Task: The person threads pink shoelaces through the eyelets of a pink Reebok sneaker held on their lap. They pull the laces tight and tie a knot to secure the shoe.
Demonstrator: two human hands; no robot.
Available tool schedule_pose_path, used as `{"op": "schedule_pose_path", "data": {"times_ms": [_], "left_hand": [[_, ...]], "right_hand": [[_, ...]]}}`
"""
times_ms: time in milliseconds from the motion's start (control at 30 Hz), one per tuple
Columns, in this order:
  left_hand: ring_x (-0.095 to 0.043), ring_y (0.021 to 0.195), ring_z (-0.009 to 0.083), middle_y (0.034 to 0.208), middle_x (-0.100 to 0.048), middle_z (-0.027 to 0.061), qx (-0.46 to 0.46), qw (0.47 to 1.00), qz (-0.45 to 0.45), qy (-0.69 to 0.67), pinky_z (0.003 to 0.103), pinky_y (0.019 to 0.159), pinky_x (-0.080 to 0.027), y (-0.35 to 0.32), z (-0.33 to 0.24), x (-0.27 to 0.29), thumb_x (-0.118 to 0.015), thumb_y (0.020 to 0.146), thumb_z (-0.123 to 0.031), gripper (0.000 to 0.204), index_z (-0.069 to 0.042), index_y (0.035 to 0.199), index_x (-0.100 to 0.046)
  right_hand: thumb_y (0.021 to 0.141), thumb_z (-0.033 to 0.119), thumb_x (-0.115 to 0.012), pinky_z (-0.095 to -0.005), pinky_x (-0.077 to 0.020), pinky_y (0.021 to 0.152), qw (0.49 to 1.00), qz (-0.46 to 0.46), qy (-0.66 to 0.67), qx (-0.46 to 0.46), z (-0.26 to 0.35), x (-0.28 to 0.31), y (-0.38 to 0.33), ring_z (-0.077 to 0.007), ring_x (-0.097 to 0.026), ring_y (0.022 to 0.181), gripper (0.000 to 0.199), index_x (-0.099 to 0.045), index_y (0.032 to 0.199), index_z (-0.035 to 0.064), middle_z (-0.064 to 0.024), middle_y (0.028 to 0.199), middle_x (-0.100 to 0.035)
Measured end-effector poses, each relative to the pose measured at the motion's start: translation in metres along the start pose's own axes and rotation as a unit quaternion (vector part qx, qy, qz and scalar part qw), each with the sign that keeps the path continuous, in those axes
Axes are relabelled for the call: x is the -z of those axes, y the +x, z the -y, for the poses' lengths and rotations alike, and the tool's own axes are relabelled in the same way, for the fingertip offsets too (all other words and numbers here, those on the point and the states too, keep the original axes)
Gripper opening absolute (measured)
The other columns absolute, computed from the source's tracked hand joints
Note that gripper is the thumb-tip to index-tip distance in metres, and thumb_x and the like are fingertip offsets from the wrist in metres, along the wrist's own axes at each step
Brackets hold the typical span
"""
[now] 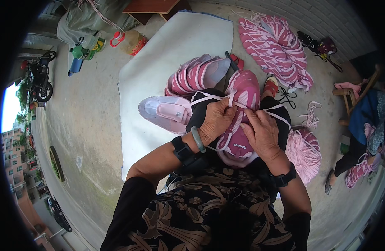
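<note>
A pink sneaker upper (246,88) lies across my lap, toe end pointing away from me. A pale shoelace (231,137) runs through its eyelets, with a loop hanging below my left hand and more strands out to both sides. My left hand (218,119) is closed in a pinch on the lace at the upper's left eyelet row. Opposite it, my right hand (262,129) is closed with fingertips on the lace by the right eyelets; its thumb lies against the upper. The exact grip between the fingertips is partly hidden.
On a pale sheet (136,83) sit a row of nested pink uppers (184,77) and a light pink lining piece (163,111). A big laced bundle (276,50) lies far right; pink laces (303,154) hang at my right. Another person's leg (347,159) shows beside a wooden chair (361,94).
</note>
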State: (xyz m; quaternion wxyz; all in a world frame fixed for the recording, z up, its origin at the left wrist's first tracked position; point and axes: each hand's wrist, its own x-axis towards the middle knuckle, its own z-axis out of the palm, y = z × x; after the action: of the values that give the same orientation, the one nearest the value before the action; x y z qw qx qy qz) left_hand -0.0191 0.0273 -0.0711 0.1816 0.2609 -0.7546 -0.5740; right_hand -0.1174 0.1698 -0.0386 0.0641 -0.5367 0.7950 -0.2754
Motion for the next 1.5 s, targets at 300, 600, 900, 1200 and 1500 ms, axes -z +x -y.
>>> {"op": "schedule_pose_path", "data": {"times_ms": [300,600,900,1200,1500], "left_hand": [[-0.058,0.059,0.0141,0.071,-0.063,0.0144,-0.107,0.963,0.103,0.227,0.026,0.059,-0.047,0.025,0.004,0.005,-0.062,0.077,-0.006,0.026,-0.004,0.103,-0.061],[-0.058,0.063,0.0269,0.073,-0.055,0.0119,-0.197,0.96,0.044,0.192,0.032,0.059,-0.049,-0.003,-0.014,0.012,-0.071,0.07,-0.01,0.034,-0.002,0.097,-0.052],[-0.059,0.088,0.0345,0.099,-0.058,0.0213,-0.136,0.927,0.121,0.327,0.039,0.076,-0.049,-0.01,-0.015,0.009,-0.058,0.077,-0.017,0.038,0.005,0.107,-0.05],[-0.065,0.075,0.0305,0.083,-0.063,0.0185,-0.142,0.843,0.16,0.494,0.037,0.066,-0.052,-0.004,-0.038,0.006,-0.06,0.073,-0.019,0.026,0.002,0.088,-0.059],[-0.064,0.081,0.0293,0.089,-0.063,0.0158,-0.076,0.83,0.164,0.527,0.037,0.068,-0.052,0.002,-0.034,0.0,-0.063,0.072,-0.021,0.028,-0.002,0.092,-0.061]], "right_hand": [[0.074,0.021,-0.064,-0.0397,-0.0417,0.078,0.999,-0.031,0.024,-0.037,0.012,-0.015,-0.016,-0.0317,-0.046,0.096,0.052,-0.049,0.121,0.0029,-0.013,0.103,-0.046],[0.072,0.019,-0.062,-0.0416,-0.0432,0.078,0.997,-0.066,0.027,-0.012,0.009,-0.029,-0.014,-0.0342,-0.045,0.094,0.054,-0.047,0.119,-0.001,-0.0152,0.101,-0.046],[0.074,0.02,-0.059,-0.0406,-0.0432,0.078,0.995,-0.094,-0.008,0.017,0.007,-0.034,-0.012,-0.0339,-0.046,0.094,0.048,-0.051,0.116,-0.0015,-0.015,0.1,-0.047],[0.075,0.018,-0.054,-0.0392,-0.0425,0.079,0.999,-0.051,-0.013,0.014,0.011,-0.03,-0.007,-0.0327,-0.047,0.094,0.046,-0.051,0.117,-0.0016,-0.0145,0.099,-0.048],[0.072,0.025,-0.058,-0.042,-0.043,0.075,0.997,-0.074,-0.008,-0.024,0.015,-0.033,-0.011,-0.0296,-0.05,0.093,0.044,-0.056,0.112,0.0052,-0.0106,0.097,-0.051]]}}
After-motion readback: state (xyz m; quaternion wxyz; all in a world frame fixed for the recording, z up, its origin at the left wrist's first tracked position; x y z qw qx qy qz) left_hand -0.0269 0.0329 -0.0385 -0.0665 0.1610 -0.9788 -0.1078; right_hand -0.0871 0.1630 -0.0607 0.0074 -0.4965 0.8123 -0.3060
